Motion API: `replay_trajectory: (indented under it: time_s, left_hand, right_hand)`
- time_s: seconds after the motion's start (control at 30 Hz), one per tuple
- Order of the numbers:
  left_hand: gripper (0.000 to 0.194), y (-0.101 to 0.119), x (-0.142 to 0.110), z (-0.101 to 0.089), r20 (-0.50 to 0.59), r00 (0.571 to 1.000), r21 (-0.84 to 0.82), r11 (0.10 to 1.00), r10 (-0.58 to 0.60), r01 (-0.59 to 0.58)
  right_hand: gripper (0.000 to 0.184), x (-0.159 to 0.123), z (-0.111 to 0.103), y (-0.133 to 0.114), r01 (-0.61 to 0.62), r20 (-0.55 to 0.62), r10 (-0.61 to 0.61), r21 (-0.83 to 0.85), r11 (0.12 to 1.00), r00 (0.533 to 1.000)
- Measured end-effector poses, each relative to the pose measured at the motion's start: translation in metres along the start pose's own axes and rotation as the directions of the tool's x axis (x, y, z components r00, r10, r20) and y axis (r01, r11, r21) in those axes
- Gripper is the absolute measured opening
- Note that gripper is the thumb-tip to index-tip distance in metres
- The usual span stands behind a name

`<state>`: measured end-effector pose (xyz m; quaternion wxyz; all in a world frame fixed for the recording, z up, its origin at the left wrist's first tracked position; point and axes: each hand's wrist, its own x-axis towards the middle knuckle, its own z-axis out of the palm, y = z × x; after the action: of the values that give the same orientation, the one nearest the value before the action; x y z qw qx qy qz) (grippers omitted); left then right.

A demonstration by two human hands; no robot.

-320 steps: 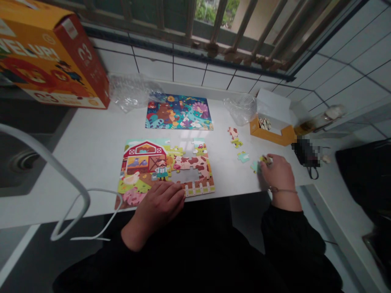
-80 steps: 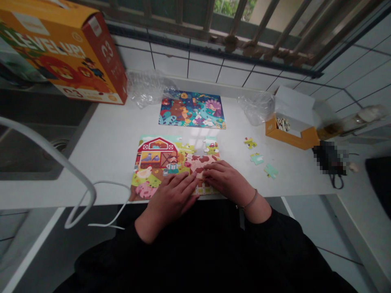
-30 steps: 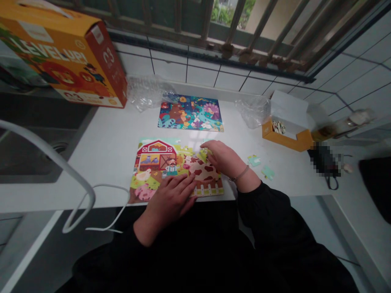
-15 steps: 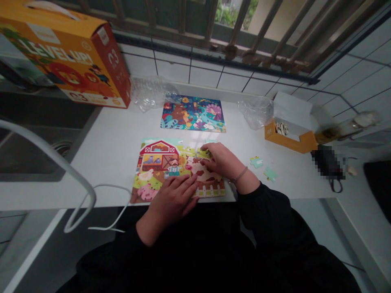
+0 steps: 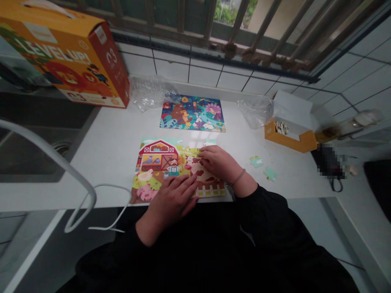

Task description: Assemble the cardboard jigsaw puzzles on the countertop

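A farm jigsaw puzzle (image 5: 157, 173) with a red barn, a farmer and a cow lies near the counter's front edge. My left hand (image 5: 174, 199) rests flat across its lower middle, fingers stretched out. At the puzzle's upper right, my right hand (image 5: 218, 162) has its fingers bent and close together, pressed down on a puzzle piece mostly hidden beneath them. Just beyond that hand lies a pale green puzzle piece (image 5: 210, 142). Two loose pieces, one puzzle piece (image 5: 256, 161) and another puzzle piece (image 5: 270, 174), lie to the right.
Behind stands a finished-looking forest puzzle (image 5: 192, 114), between crumpled plastic bags (image 5: 152, 91). An orange puzzle box (image 5: 67, 61) is at the left by the sink (image 5: 30, 162). An open small box (image 5: 288, 136) sits at the right. A white cable (image 5: 61, 158) curves at left.
My right hand has shifted slightly left and lowered its fingers onto the puzzle, closing the gap where a piece showed. My left hand stays in place.
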<state>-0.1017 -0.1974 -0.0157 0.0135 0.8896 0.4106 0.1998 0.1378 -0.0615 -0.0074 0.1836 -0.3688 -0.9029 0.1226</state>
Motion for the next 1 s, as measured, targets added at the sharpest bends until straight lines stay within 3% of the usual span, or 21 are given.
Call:
replay_trajectory:
  time_s: [0.3,0.37,0.43,0.5,0.6,0.67,0.73,0.8,1.0]
  left_hand:
    - [0.041,-0.001,0.0,0.0,0.019,1.0,-0.003,1.0,0.001,-0.001]
    - [0.04,-0.001,0.0,0.0,0.013,1.0,-0.006,1.0,0.0,0.0]
    - [0.04,-0.002,0.0,0.001,0.007,1.0,-0.01,1.0,0.002,-0.002]
    - [0.041,-0.002,0.0,0.001,0.001,1.0,-0.016,1.0,0.006,-0.006]
    - [0.042,-0.001,0.0,0.0,-0.002,1.0,-0.024,1.0,0.002,-0.002]
    - [0.041,-0.001,0.0,0.0,-0.005,1.0,-0.023,1.0,0.001,-0.001]
    - [0.04,-0.002,0.0,0.0,-0.011,1.0,-0.019,1.0,0.008,-0.009]
    - [0.039,-0.002,0.0,0.0,-0.015,1.0,-0.016,1.0,0.015,-0.015]
    - [0.04,-0.002,-0.001,0.001,-0.007,1.0,-0.033,0.999,0.007,-0.007]
  right_hand:
    - [0.029,-0.017,0.003,-0.024,-0.01,-0.035,0.008,-0.042,0.999,0.999]
    - [0.032,-0.026,-0.006,-0.019,-0.063,-0.077,0.059,-0.055,0.996,0.995]
    - [0.034,-0.04,-0.019,-0.009,-0.198,-0.149,0.182,-0.096,0.976,0.972]
    - [0.034,-0.058,-0.035,0.004,-0.401,-0.223,0.361,-0.173,0.899,0.906]
    - [0.044,-0.089,-0.054,0.024,-0.693,-0.294,0.627,-0.309,0.652,0.721]
    - [0.053,-0.107,-0.062,0.035,-0.782,-0.282,0.739,-0.359,0.51,0.612]
    - [0.055,-0.119,-0.066,0.043,-0.804,-0.239,0.787,-0.365,0.47,0.569]
    - [0.053,-0.125,-0.068,0.05,-0.788,-0.197,0.782,-0.343,0.511,0.592]
    - [0.058,-0.123,-0.072,0.063,-0.66,-0.107,0.652,-0.15,0.736,0.751]
